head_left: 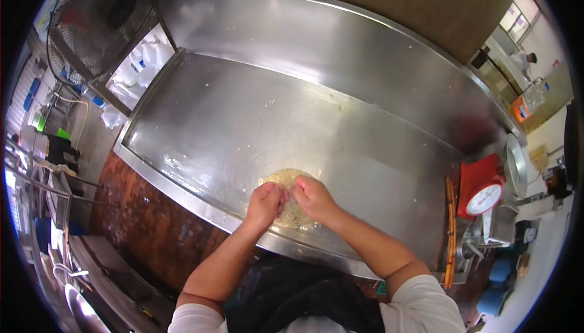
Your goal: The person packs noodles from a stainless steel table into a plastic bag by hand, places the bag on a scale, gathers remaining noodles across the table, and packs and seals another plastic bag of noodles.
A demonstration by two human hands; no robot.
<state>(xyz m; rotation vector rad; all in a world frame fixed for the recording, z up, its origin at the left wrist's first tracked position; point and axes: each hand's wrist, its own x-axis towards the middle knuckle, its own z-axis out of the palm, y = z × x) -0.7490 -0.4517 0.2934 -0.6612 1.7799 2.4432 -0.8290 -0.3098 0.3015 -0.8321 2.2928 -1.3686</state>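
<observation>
A pale yellowish, flat mass [298, 216] lies on the steel table [213, 101] near its front edge, and its texture is too small to make out. Above its left part is my left hand [266, 203], its fingers curled closed. My right hand [310, 198] is closed too, just beside the left one, over the upper right part of the mass. Both sets of fingers face each other with a small gap between them. What they pinch, if anything, is hidden.
A red scale [480, 188] with a round dial stands at the right, beside long brown sticks [450, 232]. A raised steel backsplash [304, 41] runs behind the table. At the upper left is a large fan [100, 16]. A person [524, 60] is far off at the upper right.
</observation>
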